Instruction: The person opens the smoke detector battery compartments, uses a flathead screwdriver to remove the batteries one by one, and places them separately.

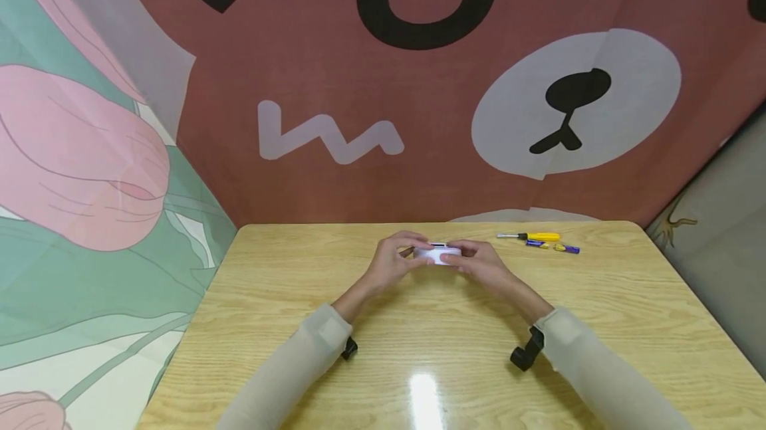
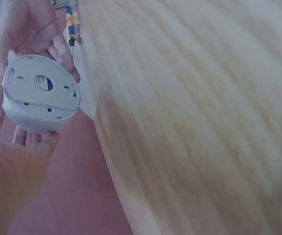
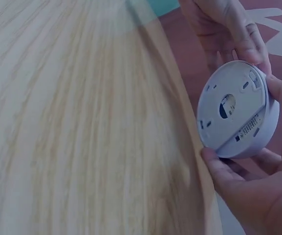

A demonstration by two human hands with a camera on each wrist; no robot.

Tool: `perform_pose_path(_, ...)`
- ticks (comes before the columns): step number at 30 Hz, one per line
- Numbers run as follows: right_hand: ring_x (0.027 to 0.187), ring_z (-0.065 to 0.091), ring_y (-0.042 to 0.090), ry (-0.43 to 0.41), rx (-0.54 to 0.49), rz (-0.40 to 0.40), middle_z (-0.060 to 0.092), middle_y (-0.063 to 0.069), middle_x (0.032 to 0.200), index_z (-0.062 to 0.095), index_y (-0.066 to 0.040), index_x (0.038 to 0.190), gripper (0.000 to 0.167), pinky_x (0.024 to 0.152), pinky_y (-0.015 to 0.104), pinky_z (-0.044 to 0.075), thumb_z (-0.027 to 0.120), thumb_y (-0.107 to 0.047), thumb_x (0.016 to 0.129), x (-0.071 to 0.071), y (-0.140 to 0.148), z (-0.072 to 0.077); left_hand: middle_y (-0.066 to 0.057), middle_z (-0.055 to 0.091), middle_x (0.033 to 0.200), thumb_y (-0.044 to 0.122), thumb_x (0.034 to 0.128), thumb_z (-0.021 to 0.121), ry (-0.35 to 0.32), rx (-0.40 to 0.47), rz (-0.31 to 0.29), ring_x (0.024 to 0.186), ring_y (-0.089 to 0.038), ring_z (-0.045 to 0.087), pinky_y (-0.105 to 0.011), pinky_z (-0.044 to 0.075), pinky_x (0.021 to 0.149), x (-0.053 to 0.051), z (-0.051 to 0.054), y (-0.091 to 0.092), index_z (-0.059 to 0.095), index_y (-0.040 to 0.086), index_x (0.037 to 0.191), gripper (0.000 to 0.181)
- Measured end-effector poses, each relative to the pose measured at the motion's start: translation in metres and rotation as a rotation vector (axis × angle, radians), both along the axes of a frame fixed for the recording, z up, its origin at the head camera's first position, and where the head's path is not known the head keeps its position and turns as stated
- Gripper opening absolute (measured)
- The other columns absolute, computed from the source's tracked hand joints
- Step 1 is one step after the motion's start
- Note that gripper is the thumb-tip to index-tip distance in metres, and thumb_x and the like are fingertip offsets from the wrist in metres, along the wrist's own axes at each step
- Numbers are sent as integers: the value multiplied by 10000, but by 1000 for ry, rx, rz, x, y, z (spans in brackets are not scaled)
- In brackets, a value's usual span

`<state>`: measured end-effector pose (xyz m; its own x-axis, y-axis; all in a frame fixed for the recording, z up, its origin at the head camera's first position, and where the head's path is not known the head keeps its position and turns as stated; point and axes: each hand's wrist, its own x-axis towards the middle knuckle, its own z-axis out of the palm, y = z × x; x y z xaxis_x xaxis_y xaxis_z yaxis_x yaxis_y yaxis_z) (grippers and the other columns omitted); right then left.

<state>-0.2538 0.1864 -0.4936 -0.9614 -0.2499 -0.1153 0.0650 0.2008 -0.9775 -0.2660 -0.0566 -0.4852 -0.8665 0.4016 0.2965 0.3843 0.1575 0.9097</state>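
Above the far part of the table, both hands hold a round white smoke detector [image 1: 439, 256]. My left hand [image 1: 389, 262] grips one side of it, with the thumb on the near face. On the opposite side, my right hand [image 1: 486, 265] holds the rim between thumb and fingers. Both wrist views show the detector's flat back plate [image 3: 218, 129], with a round hole in its middle and several small slots around it. A printed label strip shows beside the plate's straight edge in the right wrist view. The detector's front face is hidden.
To the right, near the table's back edge, lies a yellow-handled screwdriver [image 1: 544, 237]. Just in front of it are purple-and-yellow batteries [image 1: 567, 249]. The wooden table [image 1: 287, 264] ends at a wall covering [image 1: 335, 197] printed with a cartoon bear.
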Motion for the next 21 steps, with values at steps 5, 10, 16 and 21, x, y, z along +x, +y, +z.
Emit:
perform_pose_path(5, 1192, 682, 311, 106, 72, -15, 647, 227, 1406, 595, -6, 1481, 675, 915, 252, 574, 856, -282, 924, 1, 0, -1, -172, 655, 1408, 76, 892, 864, -91, 0, 3, 1324, -338, 619, -395, 534, 1076, -4, -3, -3, 739, -13, 1286, 423)
perform_pose_path(10, 1222, 681, 350, 146, 48, 15, 642, 255, 1412, 594, 14, 1473, 672, 899, 219, 577, 875, -194, 899, 1, 0, -5, -224, 608, 1479, 113, 872, 892, -180, -63, 2, 1268, -353, 669, -315, 586, 979, -6, -6, -4, 613, -19, 1454, 658)
perform_pose_path(16, 1304, 626, 385, 150, 6, 60, 573, 254, 1498, 558, 6, 1508, 724, 954, 238, 570, 886, -142, 880, 0, 3, -10, -169, 669, 1418, 157, 841, 924, -196, -140, 5, 1196, -254, 715, -279, 592, 949, -7, -8, -4, 631, -32, 1430, 684)
perform_pose_path(21, 1354, 585, 404, 171, 16, 93, 532, 244, 1542, 524, 2, 1536, 802, 1010, 248, 542, 912, -115, 844, -2, 3, -13, -210, 683, 1373, 89, 805, 940, -155, -171, 10, 1191, -284, 718, -279, 591, 953, -8, -10, -3, 653, -64, 1385, 665)
